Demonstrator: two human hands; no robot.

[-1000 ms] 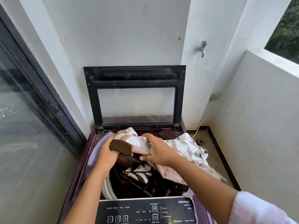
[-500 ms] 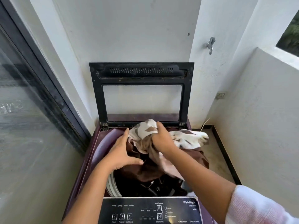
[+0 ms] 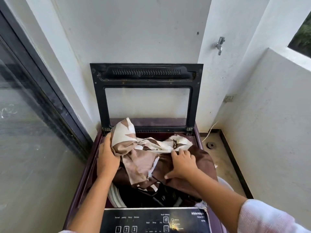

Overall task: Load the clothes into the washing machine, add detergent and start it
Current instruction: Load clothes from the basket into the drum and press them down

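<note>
Here, the left hand [image 3: 107,158] clutches patterned cloth [image 3: 134,148] at the washing machine's [image 3: 87,182] back-left corner; the right hand [image 3: 182,165] presses spread fingers [image 3: 186,153] on brown fabric [image 3: 204,158] near its right edge.

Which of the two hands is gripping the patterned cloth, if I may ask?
The left hand: it grips the bunched cream-and-brown patterned cloth, while the right hand presses flat on the plain brown cloth.
</note>
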